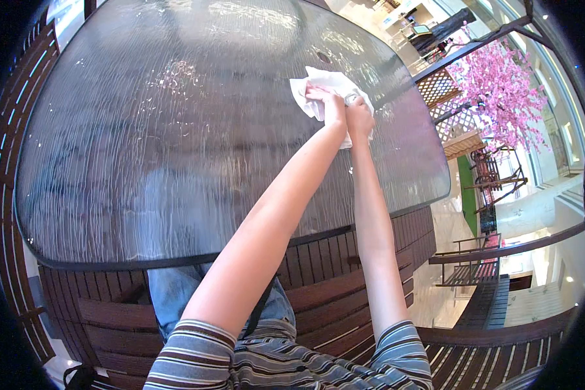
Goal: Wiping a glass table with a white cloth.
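A crumpled white cloth point(339, 80) lies on the textured glass tabletop point(126, 117), towards the table's right side. My left hand point(326, 100) holds the left part of the cloth, its fingers stretched towards the far left and partly among the folds. Close beside it, almost touching, my right hand point(360, 117) is closed around a bunched part of the same cloth. Both arms reach forward over the near table edge. The fingertips of my right hand are hidden in the cloth.
A round hole point(324, 57) pierces the tabletop just beyond the cloth. Below me is a slatted brown bench point(331, 312); slatted rails point(9, 195) stand at the left. At the right are a pink blossom tree point(499, 92) and lattice panels point(438, 87). A black bag point(80, 376) sits lower left.
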`<action>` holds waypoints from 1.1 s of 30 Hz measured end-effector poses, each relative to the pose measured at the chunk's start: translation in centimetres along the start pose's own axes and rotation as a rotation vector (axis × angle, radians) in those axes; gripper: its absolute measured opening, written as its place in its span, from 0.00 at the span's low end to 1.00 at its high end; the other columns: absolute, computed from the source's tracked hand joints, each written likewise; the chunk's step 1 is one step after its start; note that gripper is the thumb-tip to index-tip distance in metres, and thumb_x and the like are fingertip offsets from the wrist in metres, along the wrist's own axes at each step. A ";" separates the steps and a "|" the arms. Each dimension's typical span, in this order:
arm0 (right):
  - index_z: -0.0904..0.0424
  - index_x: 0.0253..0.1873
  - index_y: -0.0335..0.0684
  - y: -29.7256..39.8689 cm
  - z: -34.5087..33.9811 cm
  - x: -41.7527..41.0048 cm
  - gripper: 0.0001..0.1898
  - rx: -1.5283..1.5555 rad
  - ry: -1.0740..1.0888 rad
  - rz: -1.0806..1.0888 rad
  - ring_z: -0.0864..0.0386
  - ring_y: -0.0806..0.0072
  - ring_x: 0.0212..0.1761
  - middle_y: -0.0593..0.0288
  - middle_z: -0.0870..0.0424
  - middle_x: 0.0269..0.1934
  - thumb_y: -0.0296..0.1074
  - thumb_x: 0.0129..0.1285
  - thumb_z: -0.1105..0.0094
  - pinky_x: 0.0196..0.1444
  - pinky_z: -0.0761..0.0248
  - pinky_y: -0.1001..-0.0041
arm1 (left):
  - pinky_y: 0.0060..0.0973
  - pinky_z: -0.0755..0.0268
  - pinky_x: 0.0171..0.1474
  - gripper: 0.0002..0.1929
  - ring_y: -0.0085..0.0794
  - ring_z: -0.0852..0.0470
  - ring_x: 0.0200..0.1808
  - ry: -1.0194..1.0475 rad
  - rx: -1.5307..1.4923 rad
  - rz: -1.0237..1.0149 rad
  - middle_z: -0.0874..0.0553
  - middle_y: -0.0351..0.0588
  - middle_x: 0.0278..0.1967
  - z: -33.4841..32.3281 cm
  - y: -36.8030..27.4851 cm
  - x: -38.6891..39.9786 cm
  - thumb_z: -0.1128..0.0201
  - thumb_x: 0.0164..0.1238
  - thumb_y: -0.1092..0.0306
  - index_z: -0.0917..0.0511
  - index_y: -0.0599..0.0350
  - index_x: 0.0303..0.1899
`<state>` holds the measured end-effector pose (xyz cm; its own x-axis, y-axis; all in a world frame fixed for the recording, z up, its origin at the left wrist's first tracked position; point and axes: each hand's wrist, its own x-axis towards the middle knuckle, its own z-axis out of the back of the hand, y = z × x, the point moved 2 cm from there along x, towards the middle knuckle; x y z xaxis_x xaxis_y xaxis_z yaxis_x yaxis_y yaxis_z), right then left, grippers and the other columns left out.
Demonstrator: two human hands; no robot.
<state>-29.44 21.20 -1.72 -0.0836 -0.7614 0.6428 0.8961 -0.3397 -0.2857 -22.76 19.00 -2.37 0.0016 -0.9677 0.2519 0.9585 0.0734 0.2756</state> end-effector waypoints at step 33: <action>0.30 0.46 0.25 8.3 0.1 7.2 0.16 0.007 0.390 0.207 0.16 0.65 0.35 0.49 0.16 0.33 0.35 0.61 0.52 0.34 0.24 0.68 | 0.36 0.33 0.29 0.14 0.36 0.22 0.27 0.238 0.231 -0.351 0.20 0.46 0.27 -0.5 6.5 7.6 0.40 0.52 0.60 0.21 0.58 0.36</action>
<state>-22.51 12.95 0.60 -0.0593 -0.9649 0.2558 0.9142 -0.1554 -0.3743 -16.33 12.02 0.85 -0.2196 -0.9699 -0.1051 0.8243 -0.2421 0.5118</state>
